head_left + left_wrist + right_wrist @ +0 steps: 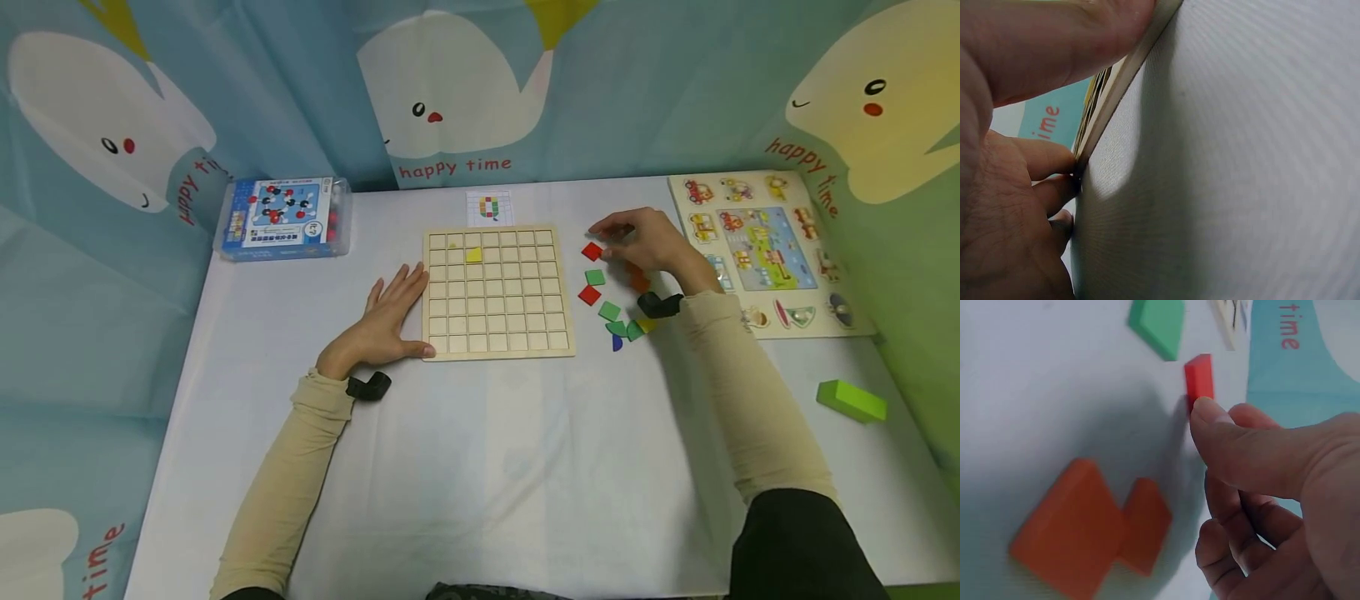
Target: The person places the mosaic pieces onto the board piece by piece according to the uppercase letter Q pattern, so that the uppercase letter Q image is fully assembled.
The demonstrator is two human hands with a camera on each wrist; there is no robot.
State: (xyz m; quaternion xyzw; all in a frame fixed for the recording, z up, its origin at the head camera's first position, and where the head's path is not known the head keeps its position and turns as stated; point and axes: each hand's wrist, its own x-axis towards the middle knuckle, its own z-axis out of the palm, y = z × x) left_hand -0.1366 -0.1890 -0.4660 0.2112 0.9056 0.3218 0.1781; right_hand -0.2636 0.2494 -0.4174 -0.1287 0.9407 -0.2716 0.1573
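Observation:
A wooden grid board (498,359) lies on the table, with a yellow square tile (473,255) in one cell of its upper left part. My left hand (386,321) rests along the board's left side, fingers spread and thumb by the lower left corner. In the left wrist view, thumb and fingertips touch the board's edge (1107,112). Right of the board, my right hand (647,242) pinches a red tile (1200,378) between thumb and forefinger. Below it lie orange tiles (1072,531), partly hidden by the hand in the head view, and a green tile (1159,326).
Green tiles (609,311), another red tile (588,296) and a blue piece (617,342) lie right of the board. A pattern card (489,208) sits behind it. Around stand a plastic box (285,217), a picture puzzle (772,250) and a green block (851,402).

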